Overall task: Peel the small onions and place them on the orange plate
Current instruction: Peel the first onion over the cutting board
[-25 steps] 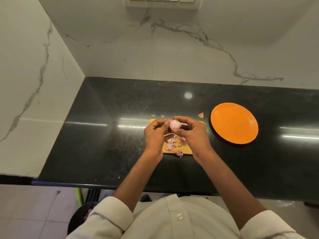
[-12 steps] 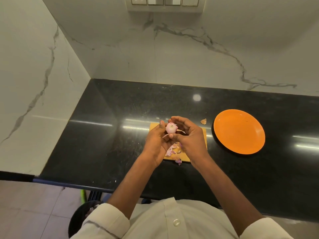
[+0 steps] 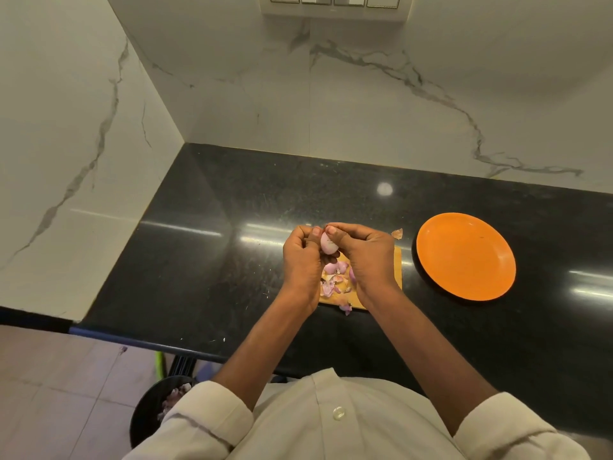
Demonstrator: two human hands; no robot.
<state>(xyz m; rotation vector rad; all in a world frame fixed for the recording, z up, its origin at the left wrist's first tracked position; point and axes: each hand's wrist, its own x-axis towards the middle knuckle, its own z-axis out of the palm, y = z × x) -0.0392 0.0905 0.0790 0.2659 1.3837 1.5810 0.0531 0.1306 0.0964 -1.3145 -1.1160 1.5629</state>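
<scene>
onion: small onion [image 3: 329, 246] sits pinched between both hands above the wooden cutting board [image 3: 396, 272], pale pink and mostly bare on the side facing the camera.
change: a second ago the bulb lay sideways with a strip of skin trailing off it; half a second ago it was turned end-on; now it stands more upright and both thumbs have closed over its top end.
left hand: left hand [image 3: 303, 260] has its fingers curled round the onion's left side, thumb tip pressed near the top.
right hand: right hand [image 3: 368, 257] is curled too, thumb on the top right of the bulb, the other fingers wrapped behind it.
meaning: trailing strip is no longer seen, so the peel looks nearly done; the thumbs seem to be working the last bit at the tip.
plate: orange plate [image 3: 465, 256] lies on the black counter [image 3: 232, 260] to the right of the board, well apart from the hands, with no onion on it.
peelings: pink skins [image 3: 333, 280] lie heaped on the board under the hands; one scrap [image 3: 397, 233] lies on the counter behind it.
hidden: far side and underside of the onion are covered by fingers, so leftover skin there cannot be judged.
cut off: dark bin [image 3: 156, 410] by the floor is half behind a sleeve; its contents are too small to name. unpeeled onions are not visible.
</scene>
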